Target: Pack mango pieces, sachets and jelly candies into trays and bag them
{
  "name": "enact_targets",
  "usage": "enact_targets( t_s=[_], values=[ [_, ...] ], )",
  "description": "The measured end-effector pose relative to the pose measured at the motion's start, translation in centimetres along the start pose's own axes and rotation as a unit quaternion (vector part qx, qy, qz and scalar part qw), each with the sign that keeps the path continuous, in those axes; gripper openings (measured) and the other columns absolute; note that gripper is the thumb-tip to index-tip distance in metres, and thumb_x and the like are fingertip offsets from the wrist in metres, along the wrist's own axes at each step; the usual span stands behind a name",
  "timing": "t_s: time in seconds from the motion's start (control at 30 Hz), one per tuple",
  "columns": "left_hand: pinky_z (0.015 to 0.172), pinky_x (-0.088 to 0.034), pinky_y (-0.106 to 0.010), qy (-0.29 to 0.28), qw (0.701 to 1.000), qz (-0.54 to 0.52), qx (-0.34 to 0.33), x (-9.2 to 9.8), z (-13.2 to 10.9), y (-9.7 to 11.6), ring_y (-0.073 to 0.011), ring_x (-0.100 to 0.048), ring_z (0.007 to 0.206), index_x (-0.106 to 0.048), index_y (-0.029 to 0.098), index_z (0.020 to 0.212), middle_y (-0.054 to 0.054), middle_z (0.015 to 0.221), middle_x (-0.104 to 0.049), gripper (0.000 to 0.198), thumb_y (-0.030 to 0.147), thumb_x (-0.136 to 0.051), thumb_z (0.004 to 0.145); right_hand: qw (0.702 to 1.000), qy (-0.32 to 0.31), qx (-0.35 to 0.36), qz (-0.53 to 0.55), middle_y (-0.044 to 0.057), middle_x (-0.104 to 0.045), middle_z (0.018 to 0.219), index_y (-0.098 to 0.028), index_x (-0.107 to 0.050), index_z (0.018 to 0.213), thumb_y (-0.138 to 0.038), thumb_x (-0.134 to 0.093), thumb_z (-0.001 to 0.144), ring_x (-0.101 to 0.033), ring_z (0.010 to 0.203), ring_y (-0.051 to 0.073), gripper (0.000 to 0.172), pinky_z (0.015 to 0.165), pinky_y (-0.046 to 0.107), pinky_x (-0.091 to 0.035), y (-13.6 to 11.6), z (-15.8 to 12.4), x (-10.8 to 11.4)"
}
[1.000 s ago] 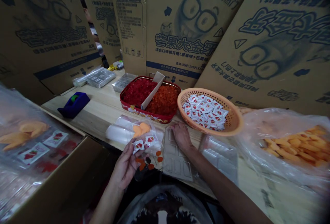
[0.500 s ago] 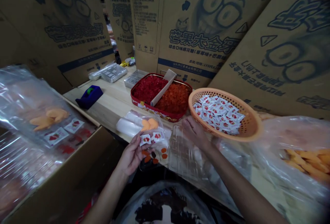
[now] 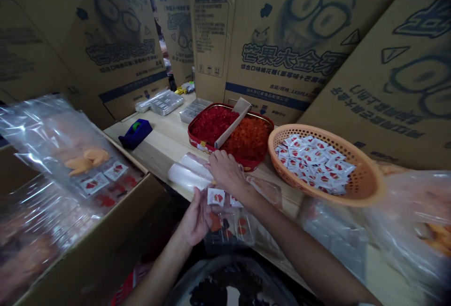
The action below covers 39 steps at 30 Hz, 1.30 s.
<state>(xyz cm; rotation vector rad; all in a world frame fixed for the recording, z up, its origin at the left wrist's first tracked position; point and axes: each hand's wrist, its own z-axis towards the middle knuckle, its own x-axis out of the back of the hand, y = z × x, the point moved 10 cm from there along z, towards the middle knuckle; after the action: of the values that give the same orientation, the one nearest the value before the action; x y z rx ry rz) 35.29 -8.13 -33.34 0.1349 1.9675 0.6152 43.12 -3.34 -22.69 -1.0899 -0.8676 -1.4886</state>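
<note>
My left hand (image 3: 195, 221) grips the left edge of a clear plastic tray (image 3: 230, 238), low at the front of the table. In the tray lie red-and-white sachets (image 3: 216, 197) and several orange and dark pieces (image 3: 215, 222). Reaching across the tray's far end, my right hand (image 3: 227, 169) is closed, fingers bent downward; what they hold, if anything, is hidden. Clear plastic bags (image 3: 188, 176) lie just left of its fingertips. Behind it stands a red tin (image 3: 246, 164), split by a white divider (image 3: 232, 122) between red bits (image 3: 214, 122) and orange bits (image 3: 250, 137).
An orange basket (image 3: 366, 174) of sachets stands on the right, near a bag of orange pieces (image 3: 439, 235). On the left are a blue tape dispenser (image 3: 136, 134) and a carton (image 3: 120, 212) with filled clear packs (image 3: 73, 141). Printed cardboard boxes (image 3: 282, 38) wall the back.
My right hand has moved left from beside the basket to above the tray's far end. My left hand still holds the tray, now slightly further right in view; the view has shifted.
</note>
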Motion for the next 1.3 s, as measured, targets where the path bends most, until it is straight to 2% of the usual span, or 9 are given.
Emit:
enact_targets(
  t_s=[0.13, 0.3, 0.43, 0.5, 0.67, 0.77, 0.9, 1.07, 1.3],
  values=[
    [0.076, -0.051, -0.039, 0.017, 0.999, 0.037, -0.029, 0.6, 0.1, 0.0, -0.0207, -0.066, 0.081, -0.05, 0.024, 0.114, -0.005, 0.098, -0.065, 0.041, 0.015, -0.061, 0.075, 0.999, 0.01, -0.031, -0.025, 0.01, -0.053, 0.09, -0.015, -0.054, 0.092, -0.037, -0.039, 0.09, -0.043, 0.087, 0.023, 0.026, 0.073, 0.034, -0.033, 1.6, -0.1, -0.2],
    [0.078, -0.051, -0.041, 0.021, 0.999, 0.041, -0.014, 0.5, 0.1, -0.7, -0.0232, -0.065, 0.087, -0.05, 0.023, 0.112, -0.005, 0.097, -0.064, 0.046, 0.008, -0.063, 0.07, 0.998, 0.012, -0.057, 0.0, 0.01, -0.054, 0.091, -0.015, -0.055, 0.091, -0.039, -0.047, 0.086, -0.044, 0.089, 0.024, 0.025, 0.076, 0.036, -0.033, 3.0, -0.7, 0.0],
    [0.078, -0.051, -0.041, 0.029, 0.999, 0.04, -0.02, 0.3, 0.0, -0.2, -0.0222, -0.065, 0.085, -0.051, 0.023, 0.11, -0.004, 0.094, -0.065, 0.045, 0.007, -0.062, 0.069, 0.955, 0.104, -0.222, 0.169, 0.012, -0.055, 0.104, -0.016, -0.055, 0.102, -0.039, -0.054, 0.08, -0.045, 0.1, 0.026, 0.031, 0.084, 0.042, -0.034, 7.9, -3.8, 1.8],
    [0.077, -0.051, -0.041, 0.028, 0.998, 0.042, -0.023, -0.2, 0.0, 0.2, -0.0218, -0.065, 0.084, -0.052, 0.023, 0.109, -0.004, 0.095, -0.065, 0.043, 0.008, -0.062, 0.07, 0.865, 0.11, -0.308, 0.381, 0.011, -0.058, 0.104, -0.017, -0.055, 0.105, -0.04, -0.058, 0.076, -0.05, 0.099, 0.025, 0.037, 0.083, 0.041, -0.039, 10.1, -6.5, 0.8],
    [0.072, -0.052, -0.039, -0.02, 0.995, 0.098, -0.002, -3.4, 0.3, 0.4, -0.0227, -0.064, 0.083, -0.053, 0.021, 0.112, -0.008, 0.101, -0.063, 0.044, 0.015, -0.064, 0.07, 0.467, -0.085, -0.363, 0.802, 0.005, -0.069, 0.078, -0.015, -0.065, 0.086, -0.03, -0.068, 0.069, -0.063, 0.07, 0.018, 0.023, 0.069, 0.032, -0.049, 6.1, -12.0, -3.5],
    [0.066, -0.051, -0.037, -0.051, 0.95, 0.305, -0.044, -4.6, 2.1, 2.1, -0.0244, -0.062, 0.082, -0.056, 0.018, 0.111, -0.012, 0.097, -0.064, 0.038, 0.04, -0.048, 0.081, 0.374, -0.042, -0.411, 0.83, 0.004, -0.07, 0.075, -0.014, -0.068, 0.082, -0.023, -0.07, 0.066, -0.064, 0.065, 0.015, 0.018, 0.065, 0.027, -0.051, 6.9, -14.6, -3.5],
    [0.084, -0.041, -0.037, -0.047, 0.777, 0.592, -0.21, -5.3, 6.2, 7.4, -0.0249, -0.055, 0.092, -0.069, 0.021, 0.091, -0.009, 0.093, -0.064, 0.03, 0.043, -0.055, 0.075, 0.353, 0.027, -0.454, 0.818, 0.004, -0.071, 0.077, -0.015, -0.069, 0.08, -0.023, -0.069, 0.067, -0.066, 0.067, 0.016, 0.014, 0.064, 0.025, -0.053, 10.2, -17.2, -3.3],
    [0.095, -0.028, -0.039, -0.088, 0.684, 0.684, -0.236, -3.8, 10.2, 8.2, -0.0269, -0.047, 0.1, -0.072, 0.026, 0.072, -0.008, 0.089, -0.065, 0.014, 0.029, -0.073, 0.059, 0.341, 0.049, -0.468, 0.814, 0.005, -0.071, 0.078, -0.016, -0.07, 0.076, -0.022, -0.07, 0.065, -0.067, 0.072, 0.02, 0.012, 0.071, 0.033, -0.054, 12.0, -19.4, -2.5],
    [0.095, -0.024, -0.043, -0.09, 0.591, 0.755, -0.271, -2.8, 9.5, 6.7, -0.0272, -0.046, 0.108, -0.07, 0.024, 0.079, -0.01, 0.107, -0.063, 0.012, 0.028, -0.061, 0.072, 0.333, 0.075, -0.472, 0.813, 0.004, -0.071, 0.075, -0.015, -0.071, 0.075, -0.019, -0.072, 0.063, -0.067, 0.071, 0.019, 0.013, 0.072, 0.03, -0.055, 12.4, -20.5, -1.8]
  ],
)
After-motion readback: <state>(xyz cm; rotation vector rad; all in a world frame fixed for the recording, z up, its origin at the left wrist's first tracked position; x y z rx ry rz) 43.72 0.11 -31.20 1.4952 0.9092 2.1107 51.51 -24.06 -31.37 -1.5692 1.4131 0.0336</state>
